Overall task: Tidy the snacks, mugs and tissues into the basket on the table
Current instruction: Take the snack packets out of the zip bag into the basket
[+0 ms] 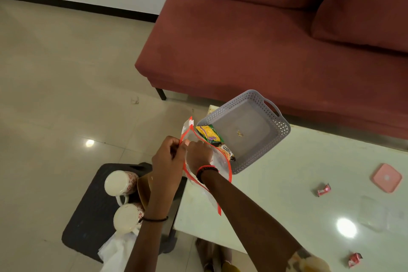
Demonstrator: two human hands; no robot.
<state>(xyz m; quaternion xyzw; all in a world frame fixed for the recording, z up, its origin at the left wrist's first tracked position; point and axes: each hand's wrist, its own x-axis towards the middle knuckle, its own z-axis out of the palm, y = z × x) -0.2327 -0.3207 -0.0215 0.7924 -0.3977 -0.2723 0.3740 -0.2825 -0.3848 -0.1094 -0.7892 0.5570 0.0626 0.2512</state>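
Note:
A grey perforated basket (260,99) sits at the far left corner of the pale table (287,194). A yellow-green snack packet (208,133) and a peanut packet (228,151) lie at its near left edge. Both hands hold a clear zip bag with a red border (223,164) over the table's left edge. My left hand (167,157) pinches the bag's top rim. My right hand (198,153) grips the bag beside it. Two white patterned mugs (120,183) (127,218) stand on a dark stool (88,223) to the left, with white tissue (117,249) beside them.
Two small red wrappers (323,189) (354,259) and a pink square lid (386,178) lie on the table's right side. A dark red sofa (265,51) stands behind the table. A brown item (143,190) rests on the stool behind my left arm.

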